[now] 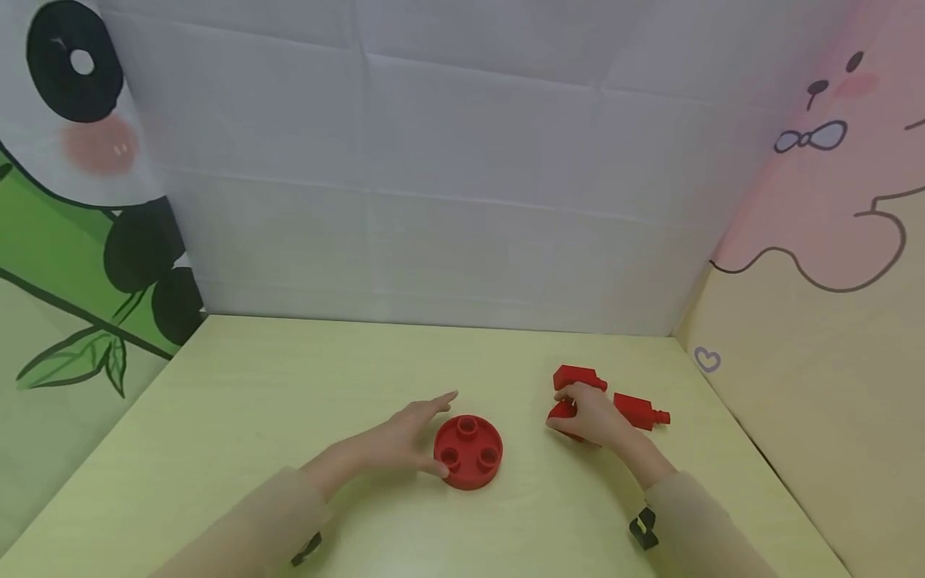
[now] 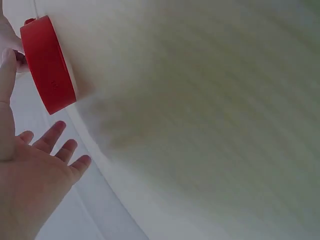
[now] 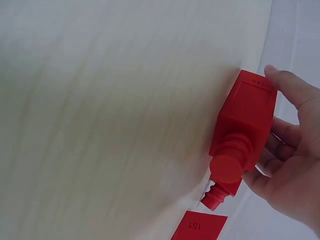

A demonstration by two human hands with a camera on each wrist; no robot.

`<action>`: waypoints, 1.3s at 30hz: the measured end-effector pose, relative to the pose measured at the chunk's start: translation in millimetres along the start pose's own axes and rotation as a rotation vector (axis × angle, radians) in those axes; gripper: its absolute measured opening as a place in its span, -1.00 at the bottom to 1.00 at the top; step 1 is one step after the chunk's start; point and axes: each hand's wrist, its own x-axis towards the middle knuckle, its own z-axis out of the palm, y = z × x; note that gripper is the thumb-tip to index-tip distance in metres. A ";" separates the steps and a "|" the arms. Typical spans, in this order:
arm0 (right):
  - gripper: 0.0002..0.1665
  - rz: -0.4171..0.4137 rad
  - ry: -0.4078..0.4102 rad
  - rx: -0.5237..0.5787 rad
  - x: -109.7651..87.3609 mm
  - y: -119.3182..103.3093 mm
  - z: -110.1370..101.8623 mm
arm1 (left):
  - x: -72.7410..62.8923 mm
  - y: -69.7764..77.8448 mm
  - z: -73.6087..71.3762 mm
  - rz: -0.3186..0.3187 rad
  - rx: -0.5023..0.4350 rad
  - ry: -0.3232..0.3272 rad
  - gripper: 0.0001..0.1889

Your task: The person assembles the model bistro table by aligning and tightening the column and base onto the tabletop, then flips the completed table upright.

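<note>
A shallow red round base (image 1: 468,449) with three round sockets lies at the middle of the table. My left hand (image 1: 393,441) is spread at its left side, thumb near the rim; whether it touches I cannot tell. The left wrist view shows the base's side wall (image 2: 49,65) beyond the straight fingers. My right hand (image 1: 598,413) holds a red bottle-shaped piece (image 3: 246,107) with a ridged neck, thumb on its broad end and fingers along its side. Two similar red bottle-shaped pieces lie near this hand, one behind it (image 1: 576,376) and one to its right (image 1: 633,411).
The pale table (image 1: 325,361) meets a white cloth backdrop (image 1: 433,201) at the back. A cartoon-printed panel (image 1: 831,321) stands along the right edge, another (image 1: 94,241) along the left. Dark straps show at both wrists.
</note>
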 end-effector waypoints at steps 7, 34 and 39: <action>-0.59 -0.028 0.007 -0.052 3.3 -4.7 -2.8 | 9.3 -4.5 2.1 0.040 -0.003 -0.043 -0.13; -0.56 -0.226 0.223 0.393 -39.4 -81.6 -33.2 | 9.0 -2.3 2.9 -0.014 -0.009 -0.035 -0.18; -0.54 -0.254 0.174 0.609 -44.7 -86.7 -21.7 | 8.9 -1.7 3.2 -0.003 0.006 -0.042 -0.19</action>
